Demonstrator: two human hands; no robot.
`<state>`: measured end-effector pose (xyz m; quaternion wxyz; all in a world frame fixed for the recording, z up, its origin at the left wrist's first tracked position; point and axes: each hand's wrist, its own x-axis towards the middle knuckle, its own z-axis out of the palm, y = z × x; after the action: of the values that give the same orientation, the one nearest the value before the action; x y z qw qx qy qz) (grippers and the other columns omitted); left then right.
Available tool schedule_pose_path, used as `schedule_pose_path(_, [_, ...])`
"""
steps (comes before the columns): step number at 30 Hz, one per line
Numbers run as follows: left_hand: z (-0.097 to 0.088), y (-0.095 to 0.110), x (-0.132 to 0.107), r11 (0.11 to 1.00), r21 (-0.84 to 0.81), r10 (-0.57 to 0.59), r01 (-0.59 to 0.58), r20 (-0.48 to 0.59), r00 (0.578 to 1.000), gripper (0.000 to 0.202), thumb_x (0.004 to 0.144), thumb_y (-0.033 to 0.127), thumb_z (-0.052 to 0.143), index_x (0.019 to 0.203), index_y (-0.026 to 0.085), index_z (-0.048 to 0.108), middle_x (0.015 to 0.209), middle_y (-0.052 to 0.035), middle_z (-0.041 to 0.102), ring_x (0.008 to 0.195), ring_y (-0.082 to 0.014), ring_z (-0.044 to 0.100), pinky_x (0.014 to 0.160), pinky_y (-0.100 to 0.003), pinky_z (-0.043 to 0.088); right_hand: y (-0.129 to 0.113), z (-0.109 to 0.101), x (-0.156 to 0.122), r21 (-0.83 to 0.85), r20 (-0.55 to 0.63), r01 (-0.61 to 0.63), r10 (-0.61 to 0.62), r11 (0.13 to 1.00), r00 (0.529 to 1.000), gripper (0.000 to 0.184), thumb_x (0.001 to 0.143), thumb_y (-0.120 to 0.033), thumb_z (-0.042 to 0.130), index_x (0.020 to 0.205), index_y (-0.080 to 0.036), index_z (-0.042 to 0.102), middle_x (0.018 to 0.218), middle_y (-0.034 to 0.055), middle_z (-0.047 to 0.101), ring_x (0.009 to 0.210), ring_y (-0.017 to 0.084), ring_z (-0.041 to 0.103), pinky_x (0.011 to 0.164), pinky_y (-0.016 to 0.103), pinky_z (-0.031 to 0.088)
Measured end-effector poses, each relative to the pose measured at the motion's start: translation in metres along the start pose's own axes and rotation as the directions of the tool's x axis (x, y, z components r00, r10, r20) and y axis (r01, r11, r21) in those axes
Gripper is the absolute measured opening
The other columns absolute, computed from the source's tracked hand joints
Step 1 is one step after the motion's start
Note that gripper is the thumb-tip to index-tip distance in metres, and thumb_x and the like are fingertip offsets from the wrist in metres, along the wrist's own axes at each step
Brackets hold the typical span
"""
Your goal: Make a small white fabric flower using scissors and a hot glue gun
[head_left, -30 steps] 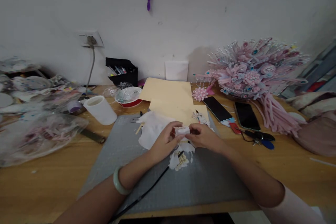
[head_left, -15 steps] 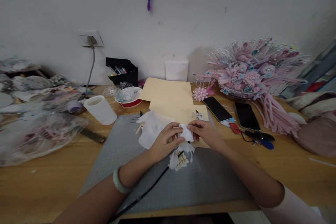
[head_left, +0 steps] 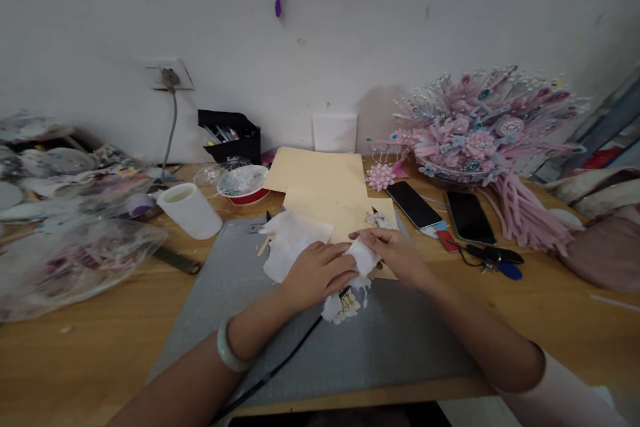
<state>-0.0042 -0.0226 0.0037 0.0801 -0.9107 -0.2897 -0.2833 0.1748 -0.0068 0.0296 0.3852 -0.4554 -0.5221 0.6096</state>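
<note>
— What is held between the hands?
— A small, soft white piece [head_left: 364, 257], thin as cloth and roughly four-sided, above the buff sheets [head_left: 325, 213]. The fingers of my right hand [head_left: 404, 259] are clamped on it along its upper right.
— And the left?
— My left hand [head_left: 313, 273] lies back upward, its fingers nearly together, tips at the piece's left edge; whether they pinch it, I cannot tell.
— The surroundings?
— A larger white sheet [head_left: 287, 250], ragged in outline, lies at left. Nearer me, a cream, pebble-patterned fragment [head_left: 349, 305] rests among torn white scraps on a smooth grey mat [head_left: 225, 293], itself laid upon the wood-grained counter [head_left: 110, 340].
</note>
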Motion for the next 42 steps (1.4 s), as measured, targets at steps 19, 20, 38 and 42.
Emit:
schedule_pose_path(19, [0.004,0.007,0.002,0.977,0.017,-0.214,0.214,0.065,0.975,0.014,0.079,0.019,0.043,0.089,0.016,0.051,0.112,-0.0132,0.048,0.084,-0.0193,0.053,0.071,-0.033,0.045,0.009,-0.001,-0.001,0.137,0.167,-0.008,-0.016,0.991,0.986,0.025,0.066,-0.035,0.064,0.076,-0.012,0.069,0.057,0.0006,0.059,0.053,0.01,0.051,0.053,0.024,0.04])
schedule_pose_path(20, [0.004,0.007,0.002,0.976,0.006,-0.217,0.217,0.071,0.974,0.014,0.077,0.016,0.043,0.087,0.016,0.052,0.11,-0.0124,0.049,0.083,-0.0189,0.053,0.07,-0.033,0.045,0.009,-0.001,-0.002,0.129,0.161,-0.012,-0.009,0.992,0.987,0.025,0.066,-0.035,0.065,0.077,-0.013,0.069,0.056,0.0,0.058,0.052,0.01,0.051,0.053,0.024,0.039])
schedule_pose_path(38, [-0.004,0.007,0.0,0.979,0.115,-0.162,0.169,-0.065,0.985,0.027,0.081,0.021,0.039,0.105,0.011,0.047,0.112,-0.0174,0.049,0.092,-0.0221,0.052,0.075,-0.036,0.044,0.005,0.005,0.0,0.042,0.029,0.089,-0.09,0.995,0.996,0.022,0.066,-0.032,0.061,0.08,-0.016,0.068,0.062,-0.0001,0.062,0.052,0.01,0.054,0.058,0.026,0.045])
schedule_pose_path(42, [0.001,0.009,0.001,0.965,0.038,-0.26,0.26,-0.007,0.966,0.031,0.081,0.031,0.042,0.105,0.011,0.046,0.121,-0.0198,0.04,0.091,-0.0227,0.051,0.075,-0.038,0.045,0.0,0.004,-0.003,-0.258,-0.006,0.215,-0.224,0.942,0.974,0.019,0.073,-0.03,0.052,0.072,-0.017,0.066,0.057,0.0003,0.059,0.051,0.012,0.054,0.056,0.025,0.044])
